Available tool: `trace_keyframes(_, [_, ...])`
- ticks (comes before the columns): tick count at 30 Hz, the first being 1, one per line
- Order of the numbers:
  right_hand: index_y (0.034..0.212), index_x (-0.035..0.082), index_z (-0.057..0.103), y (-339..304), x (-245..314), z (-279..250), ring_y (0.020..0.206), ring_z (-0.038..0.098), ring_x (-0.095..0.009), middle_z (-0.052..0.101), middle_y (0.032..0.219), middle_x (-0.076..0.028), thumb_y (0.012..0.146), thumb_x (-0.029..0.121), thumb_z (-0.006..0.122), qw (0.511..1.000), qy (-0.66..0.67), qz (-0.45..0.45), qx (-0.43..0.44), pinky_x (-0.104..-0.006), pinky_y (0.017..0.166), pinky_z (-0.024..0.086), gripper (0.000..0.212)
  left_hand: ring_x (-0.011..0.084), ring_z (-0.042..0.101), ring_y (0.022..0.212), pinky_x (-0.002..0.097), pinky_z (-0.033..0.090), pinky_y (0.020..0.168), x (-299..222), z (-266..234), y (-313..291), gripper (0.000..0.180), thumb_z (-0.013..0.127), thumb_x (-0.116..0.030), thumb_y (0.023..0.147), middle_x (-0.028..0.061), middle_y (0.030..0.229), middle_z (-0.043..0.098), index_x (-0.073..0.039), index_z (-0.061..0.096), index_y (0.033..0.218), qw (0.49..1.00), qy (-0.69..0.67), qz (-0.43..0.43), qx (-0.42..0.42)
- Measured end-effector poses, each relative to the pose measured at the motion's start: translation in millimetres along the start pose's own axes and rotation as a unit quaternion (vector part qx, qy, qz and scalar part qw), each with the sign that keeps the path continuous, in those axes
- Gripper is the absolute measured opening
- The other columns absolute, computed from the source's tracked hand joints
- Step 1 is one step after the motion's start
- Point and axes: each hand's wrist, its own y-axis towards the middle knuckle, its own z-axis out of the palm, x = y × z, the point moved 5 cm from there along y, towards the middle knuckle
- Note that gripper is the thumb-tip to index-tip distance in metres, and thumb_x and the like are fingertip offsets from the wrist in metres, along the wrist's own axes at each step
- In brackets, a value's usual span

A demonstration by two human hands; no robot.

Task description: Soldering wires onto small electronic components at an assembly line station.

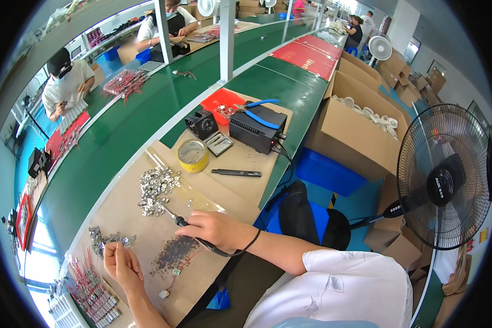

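My right hand (216, 228) grips a soldering iron (179, 220) by its black handle, the tip pointing up-left toward a heap of small silver metal parts (156, 188). Its black cable runs back under my wrist. My left hand (121, 263) pinches a small metal part near a smaller cluster of silver pieces (108, 238). Between the hands lies a dark scorched patch (175, 252) on the cardboard sheet (224, 194), with a small green board and red wire (176, 271) beside it.
A yellow round tin (192, 155), black soldering station (257, 130) with blue pliers, a small black stand (201, 123) and a dark pen-like tool (236, 173) lie ahead. Wired parts (90, 295) are stacked bottom left. A standing fan (443, 177) is right. Other people work across the green conveyor (120, 136).
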Motion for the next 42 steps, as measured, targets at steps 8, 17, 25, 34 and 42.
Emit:
trace_keyframes(8, [0.131, 0.008, 0.065, -1, -6, 5, 0.099, 0.062, -0.033, 0.064, 0.103, -0.012, 0.080, 0.002, 0.075, 0.999, -0.035, 0.008, 0.005, -0.0426, 0.086, 0.056, 0.052, 0.0070, 0.032, 0.036, 0.0236, 0.020, 0.032, 4, 3, 0, 0.020, 0.058, -0.007, 0.107, -0.0030, 0.054, 0.036, -0.003, 0.051, 0.089, 0.999, -0.024, 0.002, 0.048])
trace_keyframes(17, [0.120, 0.007, 0.069, 4, 2, 5, 0.088, 0.064, -0.031, 0.068, 0.093, -0.010, 0.088, -0.001, 0.073, 0.994, -0.076, -0.015, -0.080, -0.0412, 0.078, 0.057, 0.034, 0.0086, 0.033, 0.040, 0.0235, 0.024, 0.032, 11, 17, -2, 0.012, 0.057, -0.004, 0.100, -0.0007, 0.058, 0.037, -0.002, 0.051, 0.089, 0.983, -0.133, -0.029, 0.119])
trace_keyframes(25, [0.115, 0.007, 0.070, 2, 6, 5, 0.086, 0.066, -0.030, 0.069, 0.090, -0.008, 0.086, -0.002, 0.072, 0.987, -0.096, -0.049, -0.122, -0.0411, 0.077, 0.058, 0.030, 0.0092, 0.031, 0.041, 0.0250, 0.021, 0.031, 23, 19, -1, 0.011, 0.060, -0.006, 0.099, -0.0004, 0.057, 0.037, -0.003, 0.054, 0.091, 0.977, -0.162, -0.080, 0.116])
trace_keyframes(34, [0.112, 0.007, 0.070, 0, -7, 4, 0.082, 0.066, -0.030, 0.069, 0.087, -0.008, 0.079, -0.004, 0.070, 0.982, -0.107, -0.059, -0.142, -0.0414, 0.075, 0.056, 0.035, 0.0078, 0.030, 0.042, 0.0241, 0.020, 0.030, 13, 31, 6, 0.013, 0.060, -0.010, 0.100, -0.0018, 0.062, 0.038, -0.007, 0.055, 0.088, 0.984, -0.137, -0.094, 0.059])
trace_keyframes(42, [0.113, 0.008, 0.072, 8, 2, 19, 0.087, 0.068, -0.033, 0.070, 0.091, -0.013, 0.084, -0.001, 0.071, 0.986, -0.101, -0.056, -0.117, -0.0412, 0.078, 0.057, 0.031, 0.0075, 0.034, 0.041, 0.0253, 0.020, 0.032, 19, -10, 10, 0.017, 0.066, -0.017, 0.103, -0.0026, 0.059, 0.039, -0.009, 0.057, 0.091, 0.990, -0.099, -0.102, 0.003])
